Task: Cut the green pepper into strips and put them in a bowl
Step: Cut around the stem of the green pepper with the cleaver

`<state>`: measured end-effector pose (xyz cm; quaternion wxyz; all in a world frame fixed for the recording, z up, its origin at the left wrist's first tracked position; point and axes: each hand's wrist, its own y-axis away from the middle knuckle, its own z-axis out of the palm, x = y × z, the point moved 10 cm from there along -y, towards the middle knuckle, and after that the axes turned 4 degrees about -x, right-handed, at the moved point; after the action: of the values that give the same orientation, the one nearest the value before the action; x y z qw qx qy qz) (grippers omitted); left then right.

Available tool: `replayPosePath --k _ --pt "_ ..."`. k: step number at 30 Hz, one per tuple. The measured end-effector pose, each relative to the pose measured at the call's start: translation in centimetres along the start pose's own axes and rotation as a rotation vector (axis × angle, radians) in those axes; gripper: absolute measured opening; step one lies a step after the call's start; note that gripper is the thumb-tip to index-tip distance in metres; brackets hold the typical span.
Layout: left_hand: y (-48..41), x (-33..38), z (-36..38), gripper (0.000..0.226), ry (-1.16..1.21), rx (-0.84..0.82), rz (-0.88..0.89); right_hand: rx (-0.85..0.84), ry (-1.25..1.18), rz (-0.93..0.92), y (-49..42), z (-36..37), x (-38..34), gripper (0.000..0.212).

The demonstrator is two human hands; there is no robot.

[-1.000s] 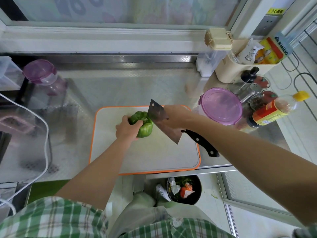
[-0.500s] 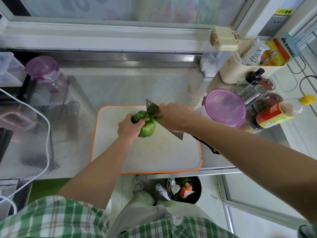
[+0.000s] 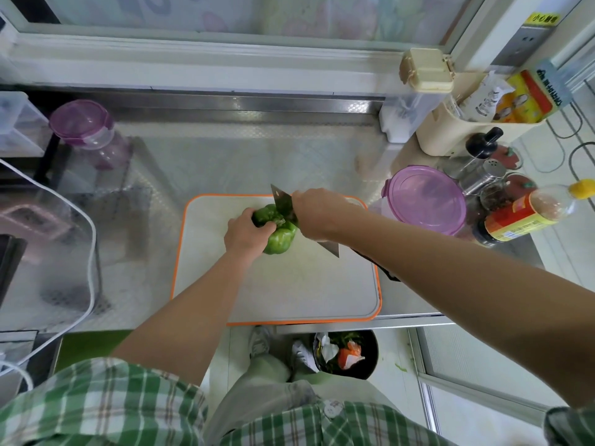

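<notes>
- Green pepper (image 3: 279,237) is seen lying whole on the far half of an orange-rimmed white cutting board (image 3: 289,294), left of the board's middle.
- The pepper is gripped from its left side by the left hand (image 3: 245,235); the fingers are curled over the top of it and pressed close together.
- A cleaver (image 3: 282,201) is held by the right hand (image 3: 317,215), blade edge down into the pepper's far right part near the stem. The blade's far corner is seen above the pepper and its near corner juts out below the hand.
- The right hand is closed over the top of the blade. Only its back is shown, so how the fingers lie cannot be told. The black handle is seen clear of the hand, under the forearm.
- The board is set on a steel counter (image 3: 231,162), at its near edge.
- A purple-lidded tub (image 3: 425,199) is noted just right of the board; bottles and shakers are crowded beyond it, with an oil bottle (image 3: 531,212) lying on its side.
- A purple-lidded jar (image 3: 83,123) stands far left.
- A dark bin (image 3: 367,365) with scraps is seen on the floor, near the person's shoes.
</notes>
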<state>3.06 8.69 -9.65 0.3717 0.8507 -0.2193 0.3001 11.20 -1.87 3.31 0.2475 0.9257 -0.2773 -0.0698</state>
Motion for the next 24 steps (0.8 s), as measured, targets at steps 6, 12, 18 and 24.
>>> replayPosePath --k 6,12,18,24 --pt "-0.3 0.4 -0.1 0.039 -0.060 0.002 0.032 -0.032 0.009 -0.068 -1.5 0.0 0.3 0.024" --pt "-0.3 1.0 -0.2 0.046 -0.083 -0.033 0.044 -0.041 0.023 -0.053 -1.0 0.6 0.3 0.024" --pt "-0.1 1.3 -0.2 0.040 -0.107 -0.019 0.059 -0.089 0.056 -0.044 -1.5 0.6 -0.1 0.023" --pt "0.4 2.2 -0.3 0.035 -0.158 0.002 0.077 -0.170 0.079 -0.081 -2.1 1.0 0.3 0.015"
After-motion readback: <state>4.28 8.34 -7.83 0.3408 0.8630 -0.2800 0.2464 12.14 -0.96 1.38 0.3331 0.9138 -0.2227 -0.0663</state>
